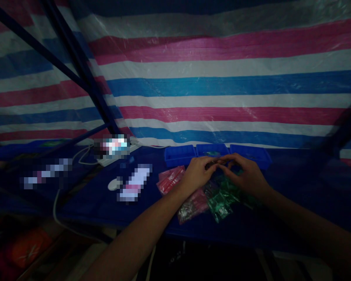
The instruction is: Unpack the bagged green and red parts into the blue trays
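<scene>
My left hand [201,170] and my right hand [243,171] meet above the table, fingertips close together. Both are closed in a pinch around something small and dark, too dim to name. Below my left wrist lie pink plastic bags [170,179], with more pink bags [193,205] nearer the table's front edge. Green plastic bags [222,201] are spread under my right hand. Just behind my hands stand a blue tray [179,155] on the left, a middle blue tray [212,149] with something greenish inside, and a right blue tray [259,155] partly hidden by my right hand.
Left on the blue table [96,199] are a white round object [115,184], a blurred-out bright rectangle [136,182] and a white power strip [117,156] with cables. A striped tarp [222,86] hangs behind. Blue metal bars [96,97] rise at left. Orange cloth [32,248] shows at lower left.
</scene>
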`<move>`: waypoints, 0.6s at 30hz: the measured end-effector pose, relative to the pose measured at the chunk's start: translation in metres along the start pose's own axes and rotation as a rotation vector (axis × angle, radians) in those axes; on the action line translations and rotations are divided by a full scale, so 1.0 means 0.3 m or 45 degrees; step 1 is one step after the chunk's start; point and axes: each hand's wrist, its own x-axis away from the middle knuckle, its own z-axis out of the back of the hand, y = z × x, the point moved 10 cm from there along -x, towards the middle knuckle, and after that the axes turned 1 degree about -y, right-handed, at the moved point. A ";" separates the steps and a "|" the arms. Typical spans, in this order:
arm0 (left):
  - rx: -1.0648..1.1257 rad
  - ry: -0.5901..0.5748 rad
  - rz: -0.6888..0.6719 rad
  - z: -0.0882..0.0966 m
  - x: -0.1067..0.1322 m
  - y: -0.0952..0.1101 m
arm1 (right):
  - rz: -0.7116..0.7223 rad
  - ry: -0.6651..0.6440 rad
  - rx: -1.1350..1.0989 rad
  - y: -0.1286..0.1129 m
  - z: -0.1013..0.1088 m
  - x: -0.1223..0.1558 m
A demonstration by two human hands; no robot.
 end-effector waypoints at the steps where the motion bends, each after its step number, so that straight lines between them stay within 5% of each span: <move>1: 0.006 0.004 0.007 0.001 0.000 -0.002 | -0.003 0.027 0.009 -0.001 0.012 -0.001; 5: 0.018 -0.019 0.011 -0.001 0.002 0.001 | 0.027 0.071 -0.003 -0.018 0.037 -0.012; 11: -0.014 -0.144 0.085 -0.032 0.012 -0.007 | 0.146 -0.076 -0.057 -0.036 -0.010 -0.018; 18: 0.315 -0.141 0.180 -0.048 0.019 -0.024 | 0.184 -0.035 0.014 -0.020 0.005 -0.016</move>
